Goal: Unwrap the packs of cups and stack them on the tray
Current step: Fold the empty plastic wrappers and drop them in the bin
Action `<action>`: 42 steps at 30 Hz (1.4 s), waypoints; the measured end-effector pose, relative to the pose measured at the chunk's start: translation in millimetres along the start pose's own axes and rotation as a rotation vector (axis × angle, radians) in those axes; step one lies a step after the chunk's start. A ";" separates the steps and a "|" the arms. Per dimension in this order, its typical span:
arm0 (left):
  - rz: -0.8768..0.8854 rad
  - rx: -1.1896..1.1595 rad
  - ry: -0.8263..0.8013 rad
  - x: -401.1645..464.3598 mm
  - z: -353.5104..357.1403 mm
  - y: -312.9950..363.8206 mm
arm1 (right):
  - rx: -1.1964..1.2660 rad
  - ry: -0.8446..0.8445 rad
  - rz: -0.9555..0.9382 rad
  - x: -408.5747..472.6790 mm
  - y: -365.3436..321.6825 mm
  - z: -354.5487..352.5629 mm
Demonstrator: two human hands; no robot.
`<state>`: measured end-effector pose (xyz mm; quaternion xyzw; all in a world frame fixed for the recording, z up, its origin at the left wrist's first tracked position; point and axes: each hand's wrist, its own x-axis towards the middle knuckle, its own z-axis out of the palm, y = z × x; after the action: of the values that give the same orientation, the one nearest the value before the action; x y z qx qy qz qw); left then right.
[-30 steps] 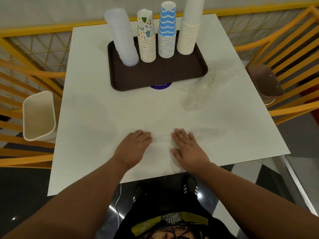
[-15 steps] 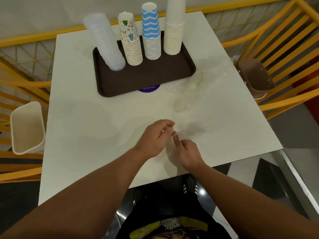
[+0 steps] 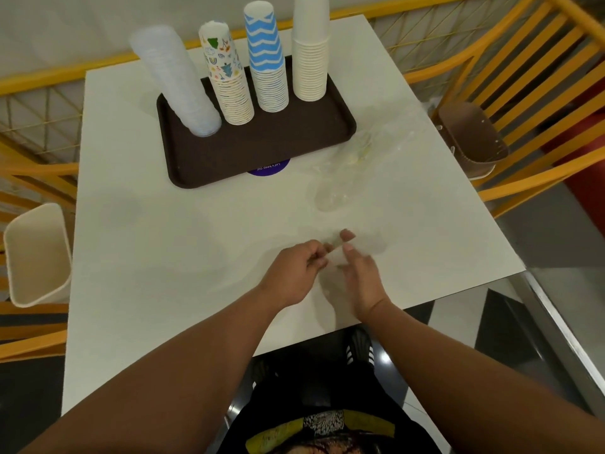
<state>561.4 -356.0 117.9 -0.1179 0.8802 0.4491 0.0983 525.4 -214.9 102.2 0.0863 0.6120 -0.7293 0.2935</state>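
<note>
Cups stand in four stacks (image 3: 271, 60) on tray (image 3: 262, 149); wrappers (image 3: 360, 158) lie beside it. Left hand (image 3: 294, 273), fingers curled, meets right hand (image 3: 360, 273), blurred; any hold unclear. Stacking looks done; clearing wrappers probably next.

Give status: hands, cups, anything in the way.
Left hand and right hand together over table, grip unclear. Four cup stacks upright on tray. Empty wrap lies beside tray, clear of hands.
</note>
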 end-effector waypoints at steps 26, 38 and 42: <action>0.598 0.641 -0.110 9.0 9.3 -19.9 | -1.457 -0.353 -0.535 24.2 2.7 -64.6; 0.506 0.471 -0.400 20.8 10.2 9.0 | -1.318 0.062 -0.990 14.9 27.6 -84.0; 0.353 0.423 -0.336 34.9 17.2 28.5 | -1.231 0.140 -0.881 11.5 25.3 -86.5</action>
<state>520.8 -329.9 120.1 0.1353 0.9323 0.2797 0.1852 509.4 -139.1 54.9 -0.2992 0.9035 -0.2988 -0.0692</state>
